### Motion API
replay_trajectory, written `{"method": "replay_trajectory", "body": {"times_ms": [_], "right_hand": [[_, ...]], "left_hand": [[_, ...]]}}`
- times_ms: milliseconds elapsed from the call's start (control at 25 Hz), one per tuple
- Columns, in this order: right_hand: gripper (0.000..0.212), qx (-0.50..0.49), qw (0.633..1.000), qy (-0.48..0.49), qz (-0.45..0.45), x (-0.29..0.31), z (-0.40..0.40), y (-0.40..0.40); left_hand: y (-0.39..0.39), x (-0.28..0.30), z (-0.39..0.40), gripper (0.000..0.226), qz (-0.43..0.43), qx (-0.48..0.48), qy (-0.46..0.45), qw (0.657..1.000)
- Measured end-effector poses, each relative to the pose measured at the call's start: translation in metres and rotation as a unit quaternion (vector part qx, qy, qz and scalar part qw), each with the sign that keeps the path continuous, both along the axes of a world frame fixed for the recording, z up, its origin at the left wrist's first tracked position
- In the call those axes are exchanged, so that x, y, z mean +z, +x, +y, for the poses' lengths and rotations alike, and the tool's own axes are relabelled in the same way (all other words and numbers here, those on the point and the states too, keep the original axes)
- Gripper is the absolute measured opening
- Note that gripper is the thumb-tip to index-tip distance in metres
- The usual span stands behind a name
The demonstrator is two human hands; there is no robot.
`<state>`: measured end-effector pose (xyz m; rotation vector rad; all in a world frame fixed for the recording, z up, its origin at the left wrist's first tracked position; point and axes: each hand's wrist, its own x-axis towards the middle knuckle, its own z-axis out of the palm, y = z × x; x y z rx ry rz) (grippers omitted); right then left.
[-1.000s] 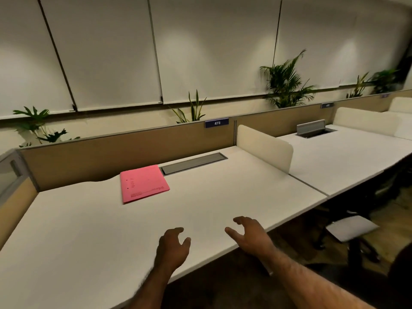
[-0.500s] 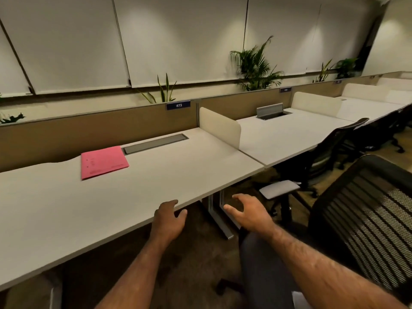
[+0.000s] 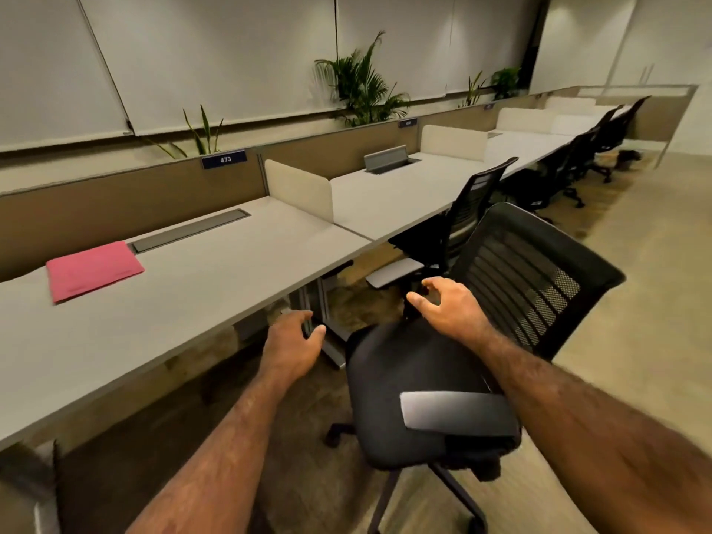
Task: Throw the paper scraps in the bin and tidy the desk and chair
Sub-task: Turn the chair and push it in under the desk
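Long pale-topped desks (image 3: 215, 287) run along a tan partition with potted plants (image 3: 358, 84) behind it, and a flat pink paper folder (image 3: 94, 269) lies near the desk's back edge beside a closed grey cable hatch (image 3: 190, 235). Pulled out from the desk stands a black mesh-backed office chair (image 3: 431, 383) with grey armrests. Both hands are empty, fingers loosely curled and spread: left hand (image 3: 294, 343) hangs below the desk's front edge, right hand (image 3: 449, 308) hovers over the chair seat.

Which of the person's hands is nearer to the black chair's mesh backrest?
Right. The right hand hovers open over the seat, just short of the mesh backrest. The left hand is farther off, past the seat's front edge, by the desk.
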<state>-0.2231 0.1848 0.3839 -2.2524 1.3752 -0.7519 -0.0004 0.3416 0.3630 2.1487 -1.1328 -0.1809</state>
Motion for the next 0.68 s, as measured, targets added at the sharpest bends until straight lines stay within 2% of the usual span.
{"method": "replay_trajectory", "body": {"times_ms": [400, 680], "right_hand": [[0.058, -0.073, 0.997, -0.012, -0.004, 0.008, 0.063, -0.142], [0.06, -0.101, 0.994, -0.011, -0.026, 0.027, 0.036, -0.21]], "left_hand": [[-0.127, 0.005, 0.036, 0.05, -0.013, -0.111, -0.005, 0.994], [-0.188, 0.025, 0.001, 0.051, -0.041, -0.172, -0.011, 0.984]]}}
